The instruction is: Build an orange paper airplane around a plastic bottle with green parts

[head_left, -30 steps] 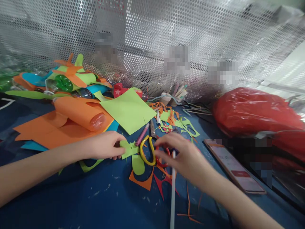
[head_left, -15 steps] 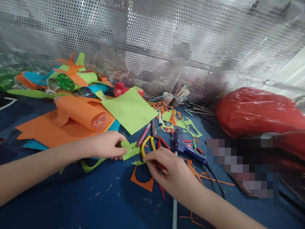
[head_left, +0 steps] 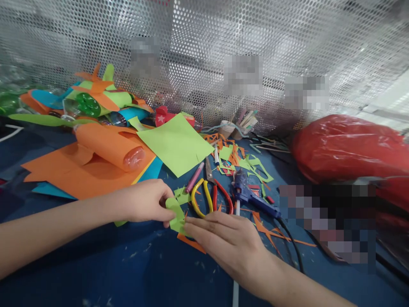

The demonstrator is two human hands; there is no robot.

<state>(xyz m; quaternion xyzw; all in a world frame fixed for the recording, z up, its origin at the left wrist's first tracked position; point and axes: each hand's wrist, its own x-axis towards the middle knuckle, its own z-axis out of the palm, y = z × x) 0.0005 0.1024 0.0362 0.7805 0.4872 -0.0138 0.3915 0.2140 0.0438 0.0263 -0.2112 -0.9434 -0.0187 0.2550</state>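
Observation:
A small light-green paper piece (head_left: 175,215) is pinched at its left end between the thumb and fingers of my left hand (head_left: 140,200). The outstretched fingertips of my right hand (head_left: 230,238) meet its lower right end, closed together there; the thumb is mostly hidden. Just beyond the hands lie scissors (head_left: 209,197) with one yellow and one red handle. A purple marker (head_left: 194,177) rests beside them, its near end by another green scrap (head_left: 182,196). Under the fingers an orange paper offcut (head_left: 191,244) partly shows.
A blue glue gun (head_left: 255,200) with a black cord lies to the right. Orange paper sheets (head_left: 64,166), a paper-wrapped bottle (head_left: 105,145) and a green sheet (head_left: 175,145) spread at left and centre. Scraps (head_left: 236,157) lie behind; a red plastic bag (head_left: 345,149) sits right.
My right hand has left the scissors' handles and moved to the green paper piece. The piece has turned and shifted slightly nearer in my left hand, uncovering another green scrap behind.

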